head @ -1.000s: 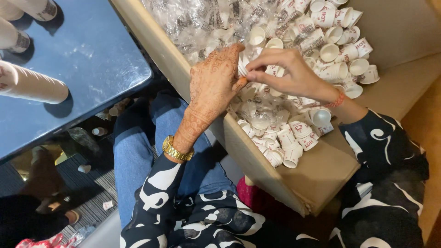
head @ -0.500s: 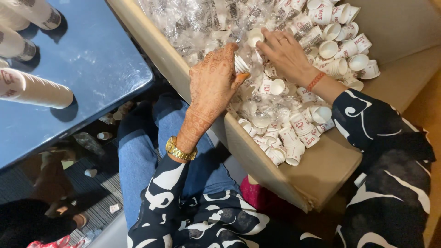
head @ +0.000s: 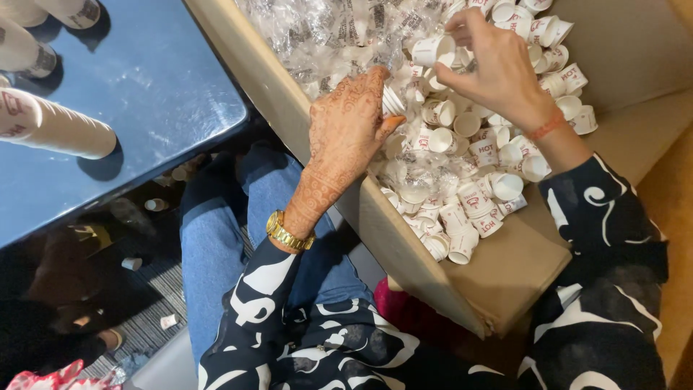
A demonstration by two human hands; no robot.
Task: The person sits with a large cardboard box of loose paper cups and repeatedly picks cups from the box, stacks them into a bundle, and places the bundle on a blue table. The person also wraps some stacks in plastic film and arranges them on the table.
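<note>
A large cardboard box (head: 505,278) holds several small white paper cups with red print, loose and in clear plastic wrap (head: 325,36). My left hand (head: 350,126), patterned with henna and with a gold watch on the wrist, is closed around a short stack of nested cups (head: 391,101) above the box's near wall. My right hand (head: 498,68), a red thread at the wrist, pinches a single paper cup (head: 433,50) lifted just over the pile. Loose cups (head: 469,195) lie under both hands.
A dark blue table (head: 144,108) stands to the left, with tall stacks of cups (head: 54,126) lying on it. My blue-jeaned legs (head: 216,238) are below. A few cups (head: 132,263) lie on the striped floor. The box flap (head: 628,50) opens at right.
My right hand has picked one cup out of the pile and lifted it up and to the right. My left hand stays put with its stack.
</note>
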